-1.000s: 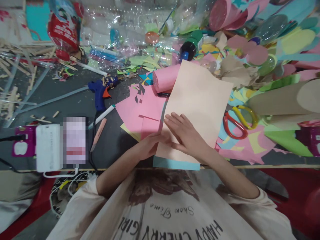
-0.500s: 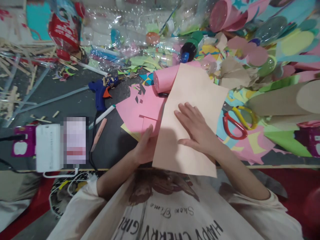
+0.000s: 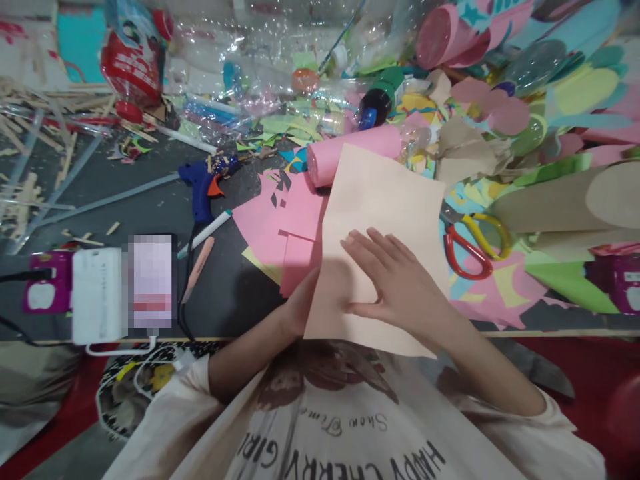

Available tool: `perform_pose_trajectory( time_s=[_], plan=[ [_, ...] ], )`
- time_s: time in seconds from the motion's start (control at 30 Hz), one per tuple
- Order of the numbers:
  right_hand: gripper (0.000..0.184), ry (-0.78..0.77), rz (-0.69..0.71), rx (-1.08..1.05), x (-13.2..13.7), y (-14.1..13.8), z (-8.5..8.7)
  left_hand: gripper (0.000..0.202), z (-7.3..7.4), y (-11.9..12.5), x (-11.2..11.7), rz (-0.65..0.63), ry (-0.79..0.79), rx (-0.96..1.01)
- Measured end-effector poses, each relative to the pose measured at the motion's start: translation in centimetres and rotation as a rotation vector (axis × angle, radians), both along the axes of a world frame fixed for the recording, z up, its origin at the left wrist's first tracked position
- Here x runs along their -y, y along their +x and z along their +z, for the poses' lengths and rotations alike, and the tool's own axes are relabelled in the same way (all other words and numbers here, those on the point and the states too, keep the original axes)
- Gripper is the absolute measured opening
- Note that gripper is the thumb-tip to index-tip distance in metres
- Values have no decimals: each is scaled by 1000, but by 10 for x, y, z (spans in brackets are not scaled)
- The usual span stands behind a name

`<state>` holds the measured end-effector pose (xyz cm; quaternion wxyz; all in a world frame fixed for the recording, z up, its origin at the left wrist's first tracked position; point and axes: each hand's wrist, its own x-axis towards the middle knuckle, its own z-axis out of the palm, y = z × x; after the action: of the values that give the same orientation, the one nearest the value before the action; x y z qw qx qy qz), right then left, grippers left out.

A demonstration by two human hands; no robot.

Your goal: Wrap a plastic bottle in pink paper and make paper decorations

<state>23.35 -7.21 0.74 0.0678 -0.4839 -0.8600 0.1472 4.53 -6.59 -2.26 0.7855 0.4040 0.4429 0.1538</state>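
A pale peach sheet of paper (image 3: 385, 187) lies tilted in front of me, reaching past the table's near edge. My right hand (image 3: 393, 270) rests flat on top of it, fingers apart. At the sheet's left edge is my left hand (image 3: 301, 305); its fingers go beneath the paper and are hidden. Left of the sheet are pink paper pieces (image 3: 300, 213), with small dark scraps on them. A pink paper-wrapped bottle (image 3: 350, 150) lies beyond the sheet's far end. Scissors with red and yellow handles (image 3: 470, 257) lie by its right edge.
To the left are a blue glue gun (image 3: 200, 190), a marker (image 3: 207, 232), a craft knife (image 3: 199, 270), a phone (image 3: 153, 280) and a white power bank (image 3: 98, 293). Plastic bottles and paper scraps crowd the back. A brown paper cylinder (image 3: 545, 207) stands out at right.
The paper sheet has shifted toward me and turned slightly. My right hand has slid nearer my body over it, and my left hand has moved right, its fingers going under the sheet.
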Motion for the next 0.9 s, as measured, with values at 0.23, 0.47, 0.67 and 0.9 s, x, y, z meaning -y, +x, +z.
perform_pose_trajectory(
  time_s=[0.23, 0.47, 0.67, 0.9],
  plan=[
    [58, -192, -124, -52, 5, 29, 28, 62, -2, -11, 4, 75, -486, 413],
    [38, -751, 76, -182, 5, 46, 54, 42, 9, -31, -24, 192, -240, 361],
    [41, -1065, 249, -334, -19, 25, 61, 46, 8, -30, -35, 121, 0, 261],
    [31, -861, -140, -273, -72, 16, 24, 38, 11, -15, -57, 140, 170, 28]
  ],
)
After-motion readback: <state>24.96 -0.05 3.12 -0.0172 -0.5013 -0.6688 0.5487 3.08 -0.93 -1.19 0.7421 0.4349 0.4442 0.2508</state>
